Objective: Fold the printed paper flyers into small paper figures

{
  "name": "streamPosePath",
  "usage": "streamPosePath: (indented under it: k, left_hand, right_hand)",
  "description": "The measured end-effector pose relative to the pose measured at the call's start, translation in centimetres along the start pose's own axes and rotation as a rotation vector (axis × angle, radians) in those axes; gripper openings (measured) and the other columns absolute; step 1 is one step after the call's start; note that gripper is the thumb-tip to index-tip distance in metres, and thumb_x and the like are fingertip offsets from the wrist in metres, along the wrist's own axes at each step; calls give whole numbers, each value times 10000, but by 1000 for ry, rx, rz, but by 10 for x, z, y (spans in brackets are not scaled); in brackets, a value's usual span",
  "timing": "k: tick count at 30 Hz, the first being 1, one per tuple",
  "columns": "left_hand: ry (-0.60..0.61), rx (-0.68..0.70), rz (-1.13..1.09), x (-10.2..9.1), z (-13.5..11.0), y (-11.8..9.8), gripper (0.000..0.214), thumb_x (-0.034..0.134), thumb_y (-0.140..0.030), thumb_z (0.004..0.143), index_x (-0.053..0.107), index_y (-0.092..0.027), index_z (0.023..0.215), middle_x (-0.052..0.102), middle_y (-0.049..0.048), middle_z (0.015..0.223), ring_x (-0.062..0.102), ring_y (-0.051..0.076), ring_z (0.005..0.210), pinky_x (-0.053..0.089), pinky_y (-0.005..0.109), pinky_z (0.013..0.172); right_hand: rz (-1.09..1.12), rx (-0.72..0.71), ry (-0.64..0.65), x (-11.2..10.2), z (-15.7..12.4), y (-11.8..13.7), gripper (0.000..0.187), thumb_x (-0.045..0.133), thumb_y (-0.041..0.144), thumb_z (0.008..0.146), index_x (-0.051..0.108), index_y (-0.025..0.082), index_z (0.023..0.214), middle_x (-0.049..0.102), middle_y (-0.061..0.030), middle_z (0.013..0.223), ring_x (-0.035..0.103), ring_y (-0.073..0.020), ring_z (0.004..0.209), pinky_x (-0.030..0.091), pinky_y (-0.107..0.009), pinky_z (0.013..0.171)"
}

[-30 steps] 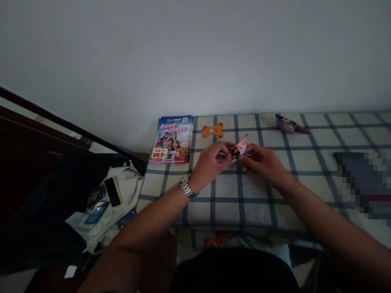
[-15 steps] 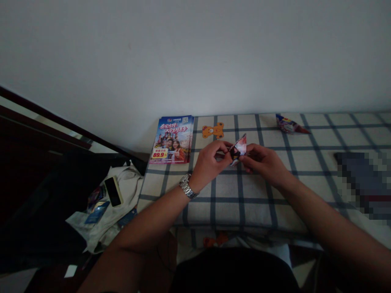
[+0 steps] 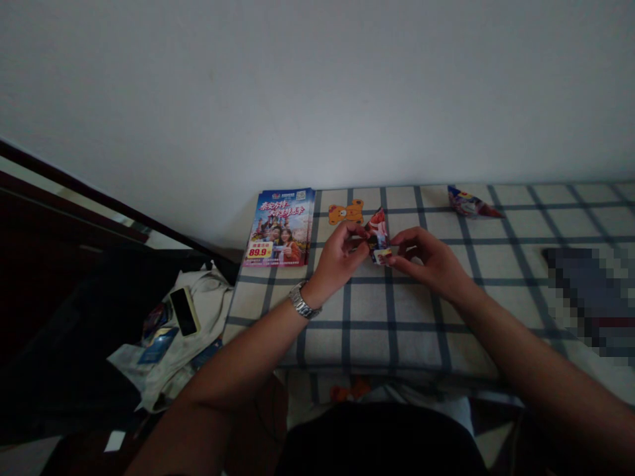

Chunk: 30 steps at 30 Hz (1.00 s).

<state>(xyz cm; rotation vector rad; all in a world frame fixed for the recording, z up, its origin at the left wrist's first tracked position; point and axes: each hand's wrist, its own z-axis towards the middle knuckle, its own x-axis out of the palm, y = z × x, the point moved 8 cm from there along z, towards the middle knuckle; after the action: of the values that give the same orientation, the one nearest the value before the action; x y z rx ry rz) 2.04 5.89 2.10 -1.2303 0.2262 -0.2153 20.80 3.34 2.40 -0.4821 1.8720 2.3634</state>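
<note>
Between my hands is a small folded paper (image 3: 378, 239), printed in red, white and dark colours, with a pointed top. My left hand (image 3: 342, 254), with a metal watch (image 3: 303, 301) on its wrist, pinches the paper's left side. My right hand (image 3: 429, 261) is at its right side, the thumb at the lower corner and the fingers bent close to the edge. Farther right on the checked cloth (image 3: 367, 304) lies another folded paper piece (image 3: 471, 203) with a pointed red end. A stack of printed flyers (image 3: 278, 228) lies to the left.
The cloth, with a bear figure (image 3: 346, 211) on it, covers a table against a white wall (image 3: 317, 92). A pixelated dark object (image 3: 590, 297) lies at the right. Low on the left, a phone (image 3: 184, 311) rests on a pale bag (image 3: 208, 291).
The folded paper has turned, showing a broader printed face and a white-and-yellow patch, and shifted slightly left. My right fingers have spread a little; my left hand moved slightly left.
</note>
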Motion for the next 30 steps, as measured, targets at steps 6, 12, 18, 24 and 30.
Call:
streamPosePath:
  k: [6,12,18,24,30]
  left_hand:
    - [-3,-7,-83,1,1,14,211,648,-362,1019,503,-230,1096,639,56,1141,679,163,1051,619,312,912]
    - [11,-23,45,1,0,8,140,563,-289,1059,473,-240,1154,655,84,1222,696,186,1155,623,378,1005]
    - [-77,133,234,-14,3,-14,339,559,-275,1071,461,-281,1396,639,110,1363,703,185,1186,628,350,981]
    - [-94,82,310,-19,2,-8,165,621,-325,1049,654,-211,1163,720,72,1178,725,166,1067,626,311,932]
    - [-65,66,310,-14,2,-6,119,644,-284,1027,680,-201,1104,735,66,1127,730,159,1008,627,307,912]
  right_hand:
    - [38,14,109,11,-2,1,282,786,463,902,687,265,1077,759,-58,1086,741,-236,967,630,-398,890]
    - [12,80,25,2,-1,-4,337,777,544,885,689,253,1032,784,-71,1025,752,-241,842,652,-392,750]
    - [-273,-48,7,-9,3,0,179,725,399,927,712,253,1030,753,-63,991,734,-229,816,634,-386,755]
    - [-353,-109,-1,-12,4,3,126,683,357,953,716,253,1016,735,-65,997,724,-220,833,632,-370,767]
    - [-352,-123,-8,-13,4,3,110,684,338,954,716,259,1023,725,-71,1016,721,-226,844,647,-391,782]
